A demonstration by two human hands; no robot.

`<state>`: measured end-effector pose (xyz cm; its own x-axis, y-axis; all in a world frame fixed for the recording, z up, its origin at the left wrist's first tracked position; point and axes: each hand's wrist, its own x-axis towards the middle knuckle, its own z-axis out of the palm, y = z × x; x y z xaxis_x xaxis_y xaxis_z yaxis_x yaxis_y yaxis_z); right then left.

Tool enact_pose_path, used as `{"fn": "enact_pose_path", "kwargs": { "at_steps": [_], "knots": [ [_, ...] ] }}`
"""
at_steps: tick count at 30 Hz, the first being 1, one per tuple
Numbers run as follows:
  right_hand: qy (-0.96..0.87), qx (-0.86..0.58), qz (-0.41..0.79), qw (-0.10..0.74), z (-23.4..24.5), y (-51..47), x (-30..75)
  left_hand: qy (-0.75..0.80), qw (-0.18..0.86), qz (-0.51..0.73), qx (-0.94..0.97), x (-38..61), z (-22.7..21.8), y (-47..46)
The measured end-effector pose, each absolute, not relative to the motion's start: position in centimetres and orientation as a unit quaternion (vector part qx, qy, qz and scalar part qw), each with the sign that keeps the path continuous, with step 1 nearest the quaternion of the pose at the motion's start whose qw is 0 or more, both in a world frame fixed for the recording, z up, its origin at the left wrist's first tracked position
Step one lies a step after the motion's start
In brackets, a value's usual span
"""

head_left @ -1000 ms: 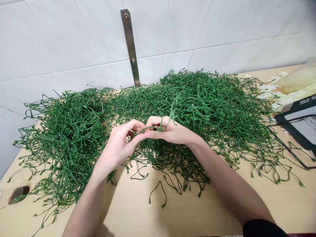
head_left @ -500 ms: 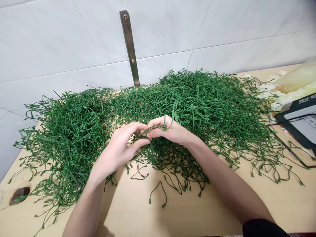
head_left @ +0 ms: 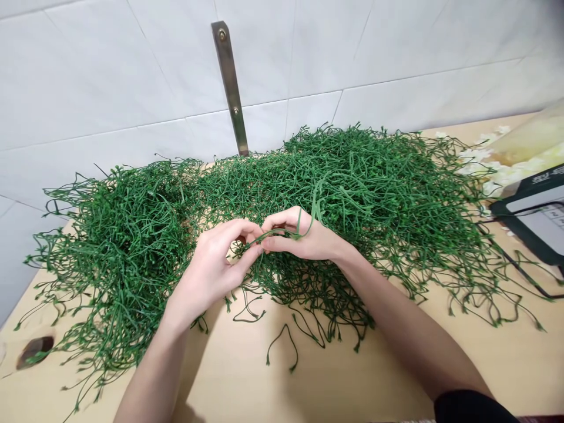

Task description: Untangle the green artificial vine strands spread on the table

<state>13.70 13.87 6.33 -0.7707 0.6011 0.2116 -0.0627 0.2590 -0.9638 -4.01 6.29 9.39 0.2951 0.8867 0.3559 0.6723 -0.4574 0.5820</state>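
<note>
A big tangle of green plastic stems [head_left: 361,188] covers the back of a light wooden table [head_left: 335,382]. Over the pile's front middle, my left hand [head_left: 215,264] and my right hand [head_left: 304,235] meet fingertip to fingertip. Both pinch the same thin green stem [head_left: 282,232], which runs from my left fingertips across my right fingers and sticks up past my right hand. The fingers of both hands are curled and closed on it.
A brass bracket [head_left: 229,82] is screwed to the white tiled wall behind the pile. At the right edge lie a dark box [head_left: 535,217] and a clear bag of white flowers [head_left: 506,158]. A dark knot [head_left: 33,348] marks the table's left front.
My right hand has shifted slightly right and down with the stem. My left fingers have closed tighter onto the stem's end.
</note>
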Motion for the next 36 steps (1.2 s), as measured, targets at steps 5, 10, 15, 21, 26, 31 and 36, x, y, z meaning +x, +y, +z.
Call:
{"fn": "enact_pose_path", "kwargs": {
  "at_steps": [5,10,15,21,26,31,36],
  "knots": [
    [-0.748,-0.199,0.568,0.280,6.4,14.0,13.8,0.486,0.166,0.320,0.796,-4.1,9.3,6.4],
    [-0.750,-0.211,0.564,0.274,6.5,13.9,13.7,0.489,0.132,0.326,0.799,-3.9,9.3,6.4],
    [-0.759,-0.180,0.572,0.254,6.2,13.8,13.6,0.482,0.119,0.311,0.810,-3.6,9.2,6.3],
    [-0.739,-0.192,0.564,0.315,5.9,13.8,13.4,0.488,0.196,0.317,0.789,-3.7,9.5,6.3],
    [-0.685,-0.192,0.592,0.378,5.3,13.8,12.9,0.521,0.360,0.363,0.684,-3.5,9.1,6.6],
    [-0.646,-0.164,0.631,0.398,5.0,13.7,12.3,0.487,0.519,0.441,0.546,-3.2,8.0,7.3],
    [-0.686,-0.156,0.573,0.420,4.4,13.8,12.2,0.471,0.593,0.481,0.441,-3.5,7.9,7.8]
  ]
}}
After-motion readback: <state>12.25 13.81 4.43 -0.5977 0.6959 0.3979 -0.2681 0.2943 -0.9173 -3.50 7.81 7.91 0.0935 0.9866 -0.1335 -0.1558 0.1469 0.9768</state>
